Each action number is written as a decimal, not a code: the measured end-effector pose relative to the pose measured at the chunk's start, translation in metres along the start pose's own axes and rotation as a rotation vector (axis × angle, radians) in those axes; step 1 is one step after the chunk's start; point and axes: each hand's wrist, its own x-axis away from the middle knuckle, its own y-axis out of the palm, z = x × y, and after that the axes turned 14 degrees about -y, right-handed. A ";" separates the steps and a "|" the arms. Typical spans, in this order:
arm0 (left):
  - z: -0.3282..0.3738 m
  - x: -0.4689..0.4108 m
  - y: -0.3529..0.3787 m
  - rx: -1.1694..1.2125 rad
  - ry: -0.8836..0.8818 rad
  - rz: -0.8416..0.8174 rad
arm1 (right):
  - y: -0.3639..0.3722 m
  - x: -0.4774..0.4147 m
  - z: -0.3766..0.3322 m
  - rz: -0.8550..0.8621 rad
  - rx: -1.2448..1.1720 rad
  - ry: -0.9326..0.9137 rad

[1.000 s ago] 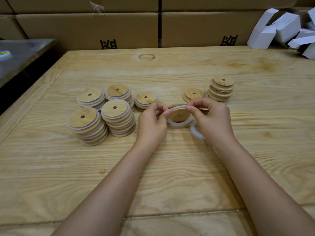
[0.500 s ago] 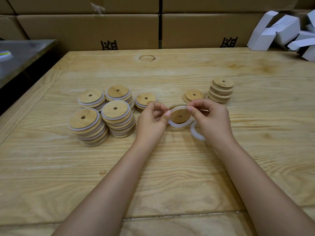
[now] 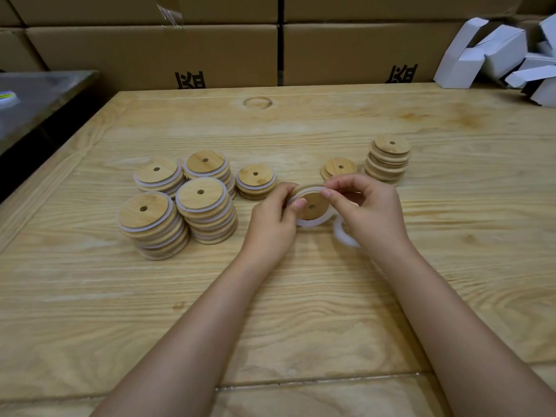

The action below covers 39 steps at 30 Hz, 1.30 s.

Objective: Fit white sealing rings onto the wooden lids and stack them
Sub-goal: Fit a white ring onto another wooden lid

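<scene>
Above the table (image 3: 301, 296), my left hand (image 3: 270, 224) and right hand (image 3: 370, 212) both pinch one wooden lid (image 3: 313, 209), its white ring (image 3: 310, 222) partly seated.

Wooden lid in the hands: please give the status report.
Left hand holds wooden lid, right hand pinches white ring at its far edge. Ring partly on. Spare ring lies under right hand, nothing blocks.

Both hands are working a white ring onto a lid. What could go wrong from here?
1. The white ring, pinched by the right hand against the lid in the left hand, may seat unevenly or spring off.
2. The spare ring under the right hand could get dragged away.
3. The front left stack looks uneven; adding a lid might topple it.
</scene>
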 end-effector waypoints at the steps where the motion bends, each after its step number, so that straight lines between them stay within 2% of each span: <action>1: 0.001 0.000 0.000 0.042 -0.031 -0.007 | 0.000 0.000 0.001 0.000 0.020 -0.005; 5: 0.004 0.000 -0.002 0.199 -0.094 -0.040 | 0.001 0.001 0.002 0.008 0.075 -0.010; 11: 0.006 0.001 -0.001 0.345 -0.137 -0.071 | 0.001 -0.001 0.002 0.082 -0.009 0.099; 24: 0.012 0.002 -0.006 0.558 -0.205 -0.106 | 0.004 -0.001 -0.001 0.002 -0.064 0.087; 30: 0.013 0.003 -0.005 0.561 -0.209 -0.140 | 0.010 0.002 -0.001 0.014 -0.115 0.068; 35: 0.012 0.008 -0.001 0.445 -0.171 -0.233 | 0.010 0.003 -0.001 0.089 -0.040 -0.014; 39: 0.012 0.010 -0.001 0.349 -0.141 -0.279 | 0.010 0.005 -0.005 0.001 0.017 -0.061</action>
